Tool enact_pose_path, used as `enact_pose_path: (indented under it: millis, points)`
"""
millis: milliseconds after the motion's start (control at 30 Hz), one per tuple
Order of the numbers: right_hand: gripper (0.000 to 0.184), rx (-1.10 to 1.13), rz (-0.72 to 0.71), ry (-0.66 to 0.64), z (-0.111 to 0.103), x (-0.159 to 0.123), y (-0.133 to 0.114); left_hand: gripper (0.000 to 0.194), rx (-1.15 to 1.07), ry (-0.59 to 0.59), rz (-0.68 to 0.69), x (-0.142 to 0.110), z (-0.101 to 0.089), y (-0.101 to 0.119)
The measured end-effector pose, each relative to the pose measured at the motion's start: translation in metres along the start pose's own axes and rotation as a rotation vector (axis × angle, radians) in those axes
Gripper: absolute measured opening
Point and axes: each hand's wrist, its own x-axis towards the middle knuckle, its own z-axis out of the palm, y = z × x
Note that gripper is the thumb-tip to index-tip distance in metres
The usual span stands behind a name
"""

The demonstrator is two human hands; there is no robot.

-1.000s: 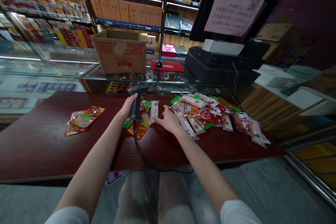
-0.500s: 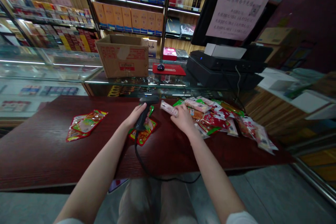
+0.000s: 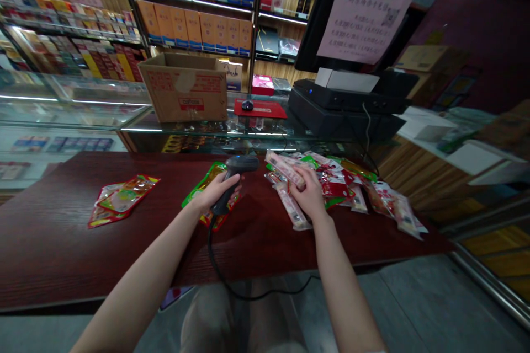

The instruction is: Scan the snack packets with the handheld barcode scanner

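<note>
Stocked shelves point(image 3: 190, 25) fill the back wall of the shop; a glass counter point(image 3: 136, 116) stands before them; dark red-brown bench point(image 3: 132, 248) runs along this side of it. Black monitor point(image 3: 307, 38) w/ a pink sheet point(image 3: 360, 22) rises at back R; open carton point(image 3: 186, 94) sits on the counter, L of ctr.

Mixed pile of pkts point(image 3: 337, 187) spreads nr the bench's far edge, out toward its R end. R hand point(image 3: 310, 193) is clamped on a slim pkt point(image 3: 285, 168) at the pile's L end; can't tell if that pkt touches the pile. L hand point(image 3: 219, 187) is wrapped round the handle of a black scanner point(image 3: 243, 164), nr ctr of far edge; its cable point(image 3: 248, 298) loops past the near edge; green-edged pkt point(image 3: 201, 182) lies beneath that hand.

Red-edged pkts point(image 3: 124, 198) overlap toward the far L corner; another slim one point(image 3: 292, 207) lies just below R hand's; small mouse point(image 3: 247, 105) on a red mat point(image 3: 271, 110), R of the carton.
</note>
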Motion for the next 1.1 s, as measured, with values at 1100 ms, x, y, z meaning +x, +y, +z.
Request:
enact_pose_path:
  millis: [1100]
  points:
    - [0.029,-0.410,0.333,0.288,-0.014,-0.005,0.018,0.057,0.271,0.476,0.030,0.007,-0.045,0.002]
